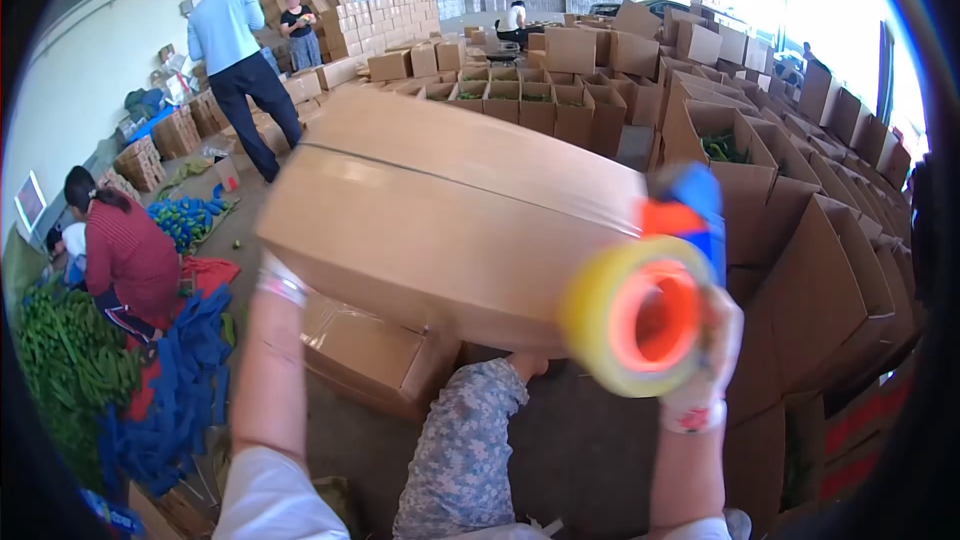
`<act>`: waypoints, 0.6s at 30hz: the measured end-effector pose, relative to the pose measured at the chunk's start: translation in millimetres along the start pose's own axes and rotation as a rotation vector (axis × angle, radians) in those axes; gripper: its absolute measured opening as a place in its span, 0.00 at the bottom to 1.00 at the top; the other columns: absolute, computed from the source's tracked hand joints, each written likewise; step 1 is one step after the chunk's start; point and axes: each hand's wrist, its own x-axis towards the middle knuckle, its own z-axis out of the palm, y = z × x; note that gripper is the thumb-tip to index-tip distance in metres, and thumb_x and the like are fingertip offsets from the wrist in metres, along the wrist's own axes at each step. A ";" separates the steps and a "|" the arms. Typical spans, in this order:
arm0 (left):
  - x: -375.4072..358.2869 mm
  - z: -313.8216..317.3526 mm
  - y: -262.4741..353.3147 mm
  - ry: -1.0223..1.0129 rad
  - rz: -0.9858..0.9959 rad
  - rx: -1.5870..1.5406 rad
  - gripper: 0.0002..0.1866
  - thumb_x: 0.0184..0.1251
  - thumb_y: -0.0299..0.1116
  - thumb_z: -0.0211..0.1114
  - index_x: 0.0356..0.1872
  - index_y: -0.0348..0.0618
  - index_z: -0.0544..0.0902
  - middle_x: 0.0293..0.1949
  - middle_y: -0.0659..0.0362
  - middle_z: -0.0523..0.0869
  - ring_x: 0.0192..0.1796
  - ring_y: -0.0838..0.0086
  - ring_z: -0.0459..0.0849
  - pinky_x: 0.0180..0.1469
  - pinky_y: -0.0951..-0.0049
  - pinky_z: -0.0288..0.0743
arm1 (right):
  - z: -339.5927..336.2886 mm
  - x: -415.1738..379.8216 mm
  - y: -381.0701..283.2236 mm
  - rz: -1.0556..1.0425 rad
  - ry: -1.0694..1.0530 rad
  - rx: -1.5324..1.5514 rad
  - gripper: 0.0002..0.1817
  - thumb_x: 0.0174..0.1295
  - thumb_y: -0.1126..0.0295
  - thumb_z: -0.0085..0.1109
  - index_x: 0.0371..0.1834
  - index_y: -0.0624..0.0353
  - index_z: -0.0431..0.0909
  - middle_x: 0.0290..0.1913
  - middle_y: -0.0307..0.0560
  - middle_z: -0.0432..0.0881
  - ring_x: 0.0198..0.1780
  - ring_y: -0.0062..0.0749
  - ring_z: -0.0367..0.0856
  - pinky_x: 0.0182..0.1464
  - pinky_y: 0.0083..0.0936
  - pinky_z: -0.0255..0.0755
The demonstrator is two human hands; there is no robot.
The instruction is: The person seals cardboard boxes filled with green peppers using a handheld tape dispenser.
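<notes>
I hold a large closed cardboard box [450,210] tilted in front of me, with a clear tape line along its top seam. My left hand [281,281] is under the box's lower left edge, mostly hidden, a white cuff at the wrist. My right hand [706,365], in a white glove, grips a red and blue tape dispenser [690,208] with a yellow tape roll [640,315], held against the box's right end. Another person's hand [527,366], on a camouflage-sleeved arm [463,445], touches the box from below.
Rows of open cardboard boxes [780,200] fill the right side, some holding green vegetables [722,148]. A closed box [370,355] lies on the floor below. At left a person in red [130,260] crouches by green vegetables [70,360] and blue nets [175,390]. A person in light blue [235,60] walks at the back.
</notes>
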 end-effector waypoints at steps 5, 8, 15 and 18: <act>69.4 -112.0 106.8 0.220 0.196 0.313 0.39 0.74 0.65 0.49 0.56 0.32 0.81 0.53 0.51 0.87 0.51 0.63 0.86 0.59 0.68 0.76 | 158.7 1.9 50.3 0.333 -0.355 0.125 0.36 0.70 0.61 0.56 0.77 0.67 0.57 0.68 0.53 0.71 0.69 0.33 0.69 0.71 0.24 0.59; 92.8 -116.9 102.1 0.200 0.386 0.904 0.24 0.75 0.51 0.58 0.54 0.38 0.82 0.50 0.55 0.87 0.53 0.69 0.84 0.60 0.71 0.73 | 169.8 1.7 89.1 0.073 -0.444 -0.244 0.38 0.68 0.68 0.58 0.79 0.64 0.53 0.71 0.45 0.67 0.69 0.25 0.65 0.71 0.22 0.57; 108.9 -111.6 96.9 0.356 0.879 1.424 0.23 0.78 0.44 0.54 0.63 0.37 0.75 0.60 0.46 0.79 0.62 0.62 0.77 0.66 0.63 0.68 | 66.8 -27.8 74.4 0.436 -0.300 0.400 0.37 0.73 0.64 0.56 0.80 0.62 0.51 0.74 0.42 0.65 0.71 0.20 0.63 0.73 0.23 0.55; 102.2 -70.9 108.9 0.266 0.698 1.714 0.28 0.78 0.46 0.54 0.72 0.40 0.68 0.71 0.44 0.70 0.75 0.55 0.63 0.76 0.58 0.53 | 0.6 -54.4 46.6 0.472 -0.176 0.106 0.38 0.70 0.62 0.61 0.79 0.63 0.55 0.71 0.42 0.68 0.69 0.22 0.66 0.71 0.22 0.59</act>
